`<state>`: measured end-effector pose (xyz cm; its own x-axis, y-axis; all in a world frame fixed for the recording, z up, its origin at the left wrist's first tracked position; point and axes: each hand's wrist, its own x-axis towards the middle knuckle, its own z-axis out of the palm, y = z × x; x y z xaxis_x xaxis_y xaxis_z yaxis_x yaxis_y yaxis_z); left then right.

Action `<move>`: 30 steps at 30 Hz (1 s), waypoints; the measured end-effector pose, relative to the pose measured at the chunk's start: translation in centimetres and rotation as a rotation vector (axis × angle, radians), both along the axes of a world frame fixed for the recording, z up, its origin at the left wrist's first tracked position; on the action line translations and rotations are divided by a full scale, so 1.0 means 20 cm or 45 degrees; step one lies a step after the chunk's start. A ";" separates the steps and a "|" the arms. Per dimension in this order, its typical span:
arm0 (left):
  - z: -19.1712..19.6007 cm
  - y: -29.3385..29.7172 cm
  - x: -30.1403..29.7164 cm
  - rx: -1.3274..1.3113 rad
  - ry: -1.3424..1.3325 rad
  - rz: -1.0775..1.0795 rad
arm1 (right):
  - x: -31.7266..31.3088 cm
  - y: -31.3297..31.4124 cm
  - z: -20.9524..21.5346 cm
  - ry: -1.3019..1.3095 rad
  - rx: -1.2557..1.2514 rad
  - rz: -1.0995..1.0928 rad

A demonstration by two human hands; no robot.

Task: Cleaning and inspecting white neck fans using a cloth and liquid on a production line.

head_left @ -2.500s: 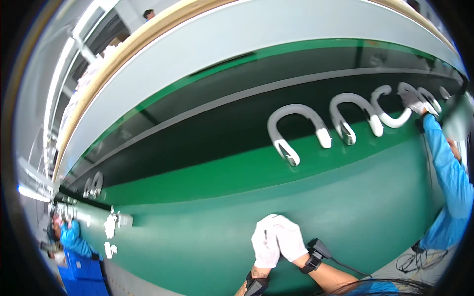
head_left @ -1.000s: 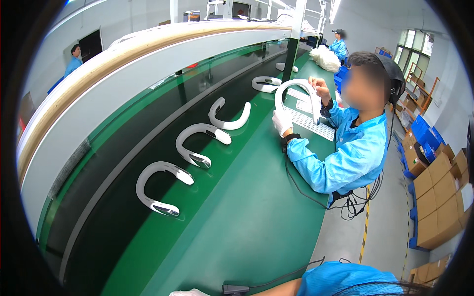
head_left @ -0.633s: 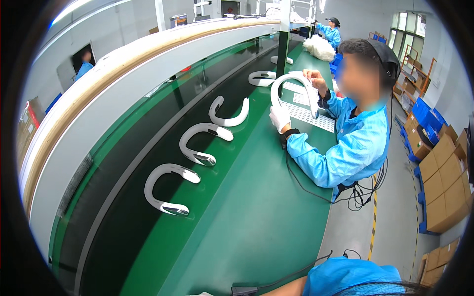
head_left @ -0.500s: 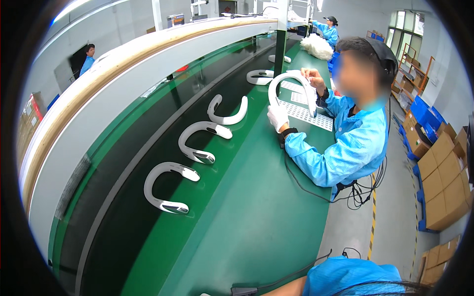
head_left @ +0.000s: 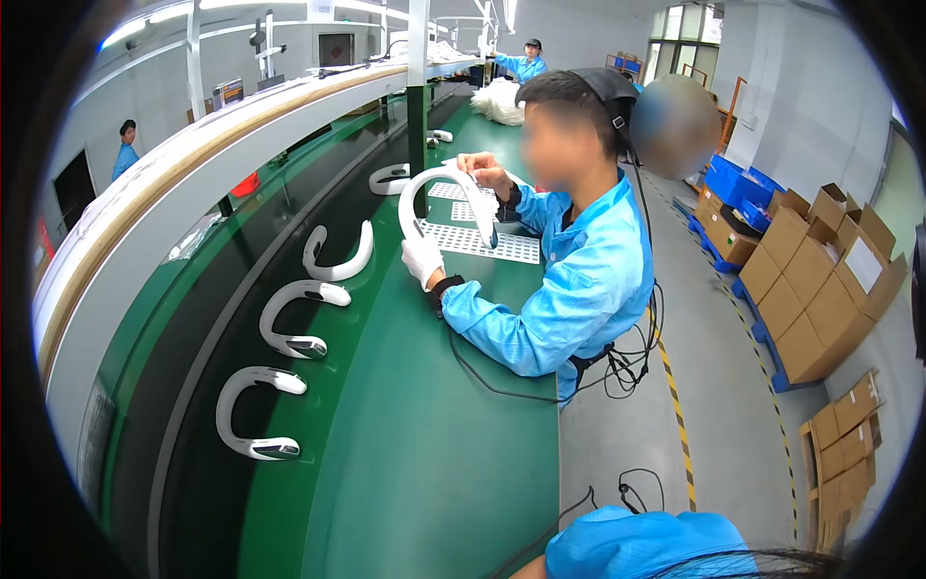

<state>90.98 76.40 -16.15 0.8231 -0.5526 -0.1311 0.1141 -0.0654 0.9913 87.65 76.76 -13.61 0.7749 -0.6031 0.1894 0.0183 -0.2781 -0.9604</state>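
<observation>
Neither of my hands is in view; only my blue sleeve (head_left: 646,542) and a sliver of bare forearm show at the lower edge. On the green conveyor to the left lie three white U-shaped neckbands, apart from each other: the nearest (head_left: 228,415), a middle one (head_left: 273,314) and a farther one (head_left: 338,270). Across the worktop, a co-worker (head_left: 579,280) in a blue jacket holds another white neckband (head_left: 417,193) upright. A white-gloved hand (head_left: 422,261) grips its lower end, and a bare hand (head_left: 485,172) touches its curve.
Sheets of round white stickers (head_left: 482,241) lie on the green worktop (head_left: 415,454) before the co-worker. More neckbands (head_left: 389,180) lie farther along the belt. A shelf (head_left: 241,140) overhangs it on the left. Black cables (head_left: 617,372) hang beside the co-worker; cardboard boxes (head_left: 810,309) stand on the right.
My view has swung to the right, so the belt, neckbands and co-worker appear farther left. A dark connector at the lower edge has left the picture. The co-worker still holds the neckband.
</observation>
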 end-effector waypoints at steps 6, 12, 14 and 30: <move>0.02 0.03 0.02 0.001 -0.007 -0.001 | 0.02 0.04 0.03 -0.008 -0.016 0.013; 0.03 0.07 0.06 0.008 -0.017 0.009 | 0.06 0.08 0.03 -0.015 -0.038 0.053; 0.03 0.10 0.07 0.014 -0.018 0.006 | 0.06 0.11 0.04 -0.007 -0.053 0.060; 0.07 0.38 0.18 0.063 -0.077 0.196 | 0.07 0.21 0.08 -0.058 0.058 0.292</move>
<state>94.61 84.03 -14.74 0.9047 -0.4135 -0.1029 0.0670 -0.1005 0.9927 89.11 80.89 -12.04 0.8838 -0.4212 0.2038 0.1194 -0.2183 -0.9686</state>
